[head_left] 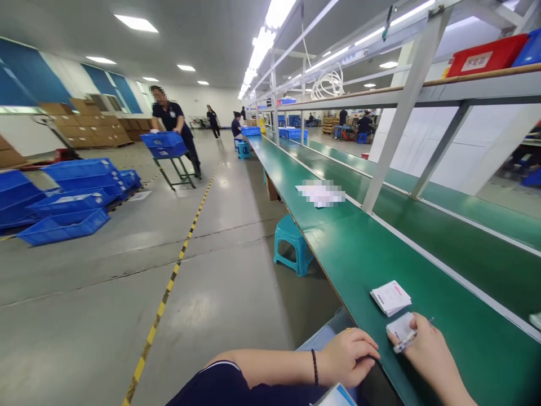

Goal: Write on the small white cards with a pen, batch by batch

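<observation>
My right hand [433, 349] is closed around a clear pen [404, 341] over the green bench top, with its fingertips against a small stack of white printed cards [399, 326]. Just beyond it lies another stack of white cards [391, 297] with red and dark print. My left hand [349, 356], with a ring and a dark beaded bracelet, rests at the bench's near edge. Its fingers are loosely bent, thumb apart, and nothing shows in them. Below that wrist, part of a white and blue item [336, 396] shows at the frame's bottom.
The long green bench [338, 248] runs away from me, with blurred white papers [321, 193] farther along. A turquoise stool [292, 245] stands beside it. Blue crates [63, 225] lie at left, near a person [173, 121] leaning over a crate on a stand. Metal posts [401, 113] carry a shelf.
</observation>
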Action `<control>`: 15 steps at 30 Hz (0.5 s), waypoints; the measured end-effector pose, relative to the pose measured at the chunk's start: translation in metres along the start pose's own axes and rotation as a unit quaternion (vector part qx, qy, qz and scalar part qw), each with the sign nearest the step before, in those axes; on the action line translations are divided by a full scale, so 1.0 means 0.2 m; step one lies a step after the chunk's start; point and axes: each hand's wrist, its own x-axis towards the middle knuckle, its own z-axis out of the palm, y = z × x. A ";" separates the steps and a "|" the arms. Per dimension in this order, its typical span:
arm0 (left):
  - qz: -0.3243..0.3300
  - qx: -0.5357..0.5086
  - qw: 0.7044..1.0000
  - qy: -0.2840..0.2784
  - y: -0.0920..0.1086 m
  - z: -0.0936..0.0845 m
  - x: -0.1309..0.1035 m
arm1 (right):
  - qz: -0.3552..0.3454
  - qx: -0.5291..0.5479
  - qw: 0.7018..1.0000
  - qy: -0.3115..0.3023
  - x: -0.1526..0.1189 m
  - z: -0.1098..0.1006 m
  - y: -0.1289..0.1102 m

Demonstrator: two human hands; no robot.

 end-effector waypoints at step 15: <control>-0.032 -0.081 0.990 0.109 -0.04 -0.13 -0.02 | 0.067 0.142 0.988 0.013 0.02 -0.05 -0.01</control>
